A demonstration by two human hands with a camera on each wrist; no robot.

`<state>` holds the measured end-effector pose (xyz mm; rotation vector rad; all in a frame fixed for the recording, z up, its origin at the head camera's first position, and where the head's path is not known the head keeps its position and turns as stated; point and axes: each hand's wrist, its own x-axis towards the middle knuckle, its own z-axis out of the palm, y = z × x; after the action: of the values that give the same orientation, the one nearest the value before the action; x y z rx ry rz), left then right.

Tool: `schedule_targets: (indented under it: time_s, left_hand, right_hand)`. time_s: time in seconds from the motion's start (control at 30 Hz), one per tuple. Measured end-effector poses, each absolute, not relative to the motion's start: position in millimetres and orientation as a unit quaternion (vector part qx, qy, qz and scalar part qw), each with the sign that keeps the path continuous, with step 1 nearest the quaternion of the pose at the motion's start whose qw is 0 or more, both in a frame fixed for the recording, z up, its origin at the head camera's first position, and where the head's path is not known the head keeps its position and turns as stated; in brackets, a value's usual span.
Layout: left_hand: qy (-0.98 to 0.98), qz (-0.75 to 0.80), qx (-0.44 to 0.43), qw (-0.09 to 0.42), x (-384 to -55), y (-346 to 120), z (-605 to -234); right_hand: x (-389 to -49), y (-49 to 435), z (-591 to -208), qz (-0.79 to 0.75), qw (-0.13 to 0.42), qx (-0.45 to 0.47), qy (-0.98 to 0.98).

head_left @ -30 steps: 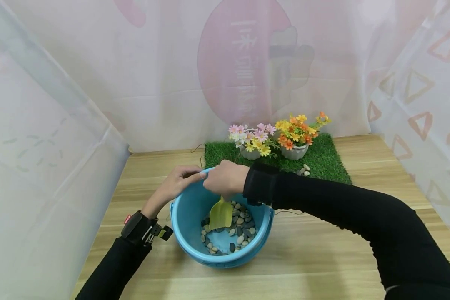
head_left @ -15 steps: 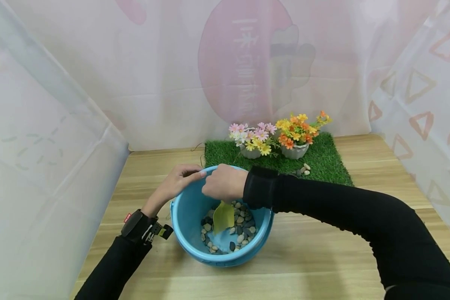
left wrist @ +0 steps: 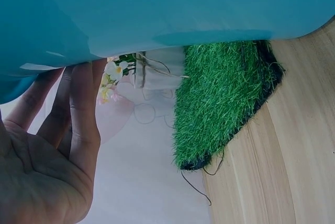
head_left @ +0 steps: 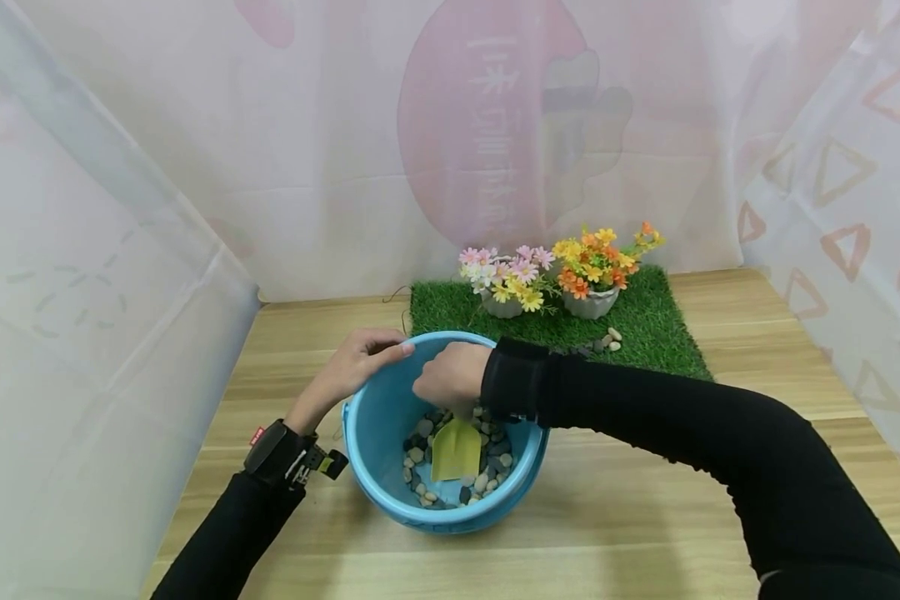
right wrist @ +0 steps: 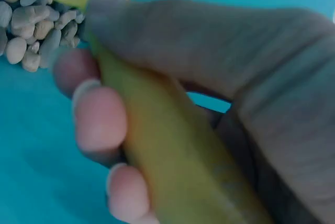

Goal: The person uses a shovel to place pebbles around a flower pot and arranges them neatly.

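A blue bucket (head_left: 381, 417) stands on the table, with grey, black and pale pebbles (head_left: 417, 455) over its bottom. My left hand (head_left: 356, 363) holds the far left rim, thumb on top and fingers against the outer wall; the fingers (left wrist: 84, 109) show in the left wrist view. Inside the bucket my right hand (head_left: 453, 375) grips a yellow toy shovel (head_left: 456, 450), its blade low among the pebbles. In the right wrist view, thumb and fingers curl round the shovel's handle (right wrist: 167, 145).
Behind the bucket lies a green turf mat (head_left: 660, 325). On it stand a pot of pink and yellow flowers (head_left: 506, 279) and a pot of orange flowers (head_left: 592, 271), with a few pebbles (head_left: 610, 339) close by. Printed cloth (head_left: 330, 167) hangs round the wooden table (head_left: 607, 517).
My right hand has moved lower into the bucket. The shovel blade has turned and shifted slightly right and toward me. My left hand has stayed on the rim.
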<state>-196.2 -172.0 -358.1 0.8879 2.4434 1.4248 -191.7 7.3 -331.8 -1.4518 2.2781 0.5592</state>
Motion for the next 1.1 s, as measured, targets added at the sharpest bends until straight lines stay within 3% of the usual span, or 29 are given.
schedule_targets:
  time_s: [0.23, 0.5, 1.1]
  left_hand:
    - [0.819, 0.481, 0.302, 0.084, -196.0, -170.1, -358.2]
    - [0.815, 0.488, 0.300, 0.089, -196.1, -169.0, -359.5]
    - [0.818, 0.486, 0.295, 0.089, -193.3, -170.1, -358.4]
  right_hand:
    - [-216.1, -2.0, -365.7, 0.188, 0.306, -0.465, 0.809]
    - [-242.0, 3.3, -410.4, 0.145, 0.435, -0.478, 0.749]
    - [-248.2, 13.9, -390.5, 0.066, 0.447, -0.510, 0.732]
